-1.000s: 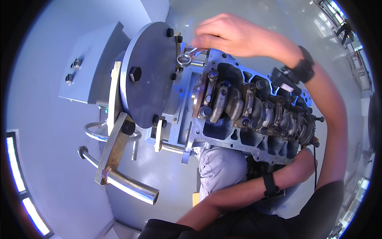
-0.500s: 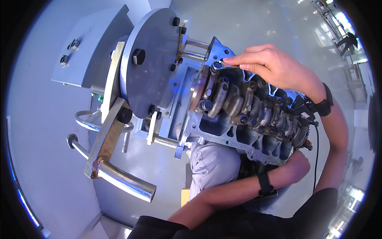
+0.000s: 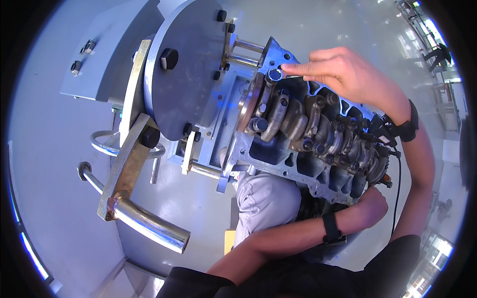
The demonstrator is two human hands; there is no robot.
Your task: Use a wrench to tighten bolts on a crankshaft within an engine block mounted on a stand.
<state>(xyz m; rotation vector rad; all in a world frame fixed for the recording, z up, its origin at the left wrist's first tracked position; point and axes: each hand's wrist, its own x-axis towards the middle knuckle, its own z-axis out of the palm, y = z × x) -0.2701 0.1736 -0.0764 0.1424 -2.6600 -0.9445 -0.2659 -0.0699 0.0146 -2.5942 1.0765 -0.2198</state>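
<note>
My right hand (image 3: 343,74) reaches over the far side of an upturned engine block (image 3: 238,155). Its index finger is stretched out, with the tip at the rim of a shiny ring-shaped socket (image 3: 275,75); the other fingers are bent and partly hidden. The socket sits at the crankshaft's left end, beside a bolted cap. Along the block runs the dark metal crankshaft (image 3: 294,124), with several caps and bolts. My left hand (image 3: 371,204) rests curled at the block's near right end, by the toothed wheel (image 3: 381,166). Its fingers are hidden from view.
A round grey plate (image 3: 186,69) of the engine stand holds the block at its left by metal rods. A steel crank handle (image 3: 151,229) juts toward me. Behind the plate is a grey housing (image 3: 112,54). A black cable (image 3: 396,198) hangs by my right forearm.
The view has shifted slightly, so the stand's plate and handle appear a little further left and up. My right index finger has straightened slightly at the socket. My left hand has stayed put.
</note>
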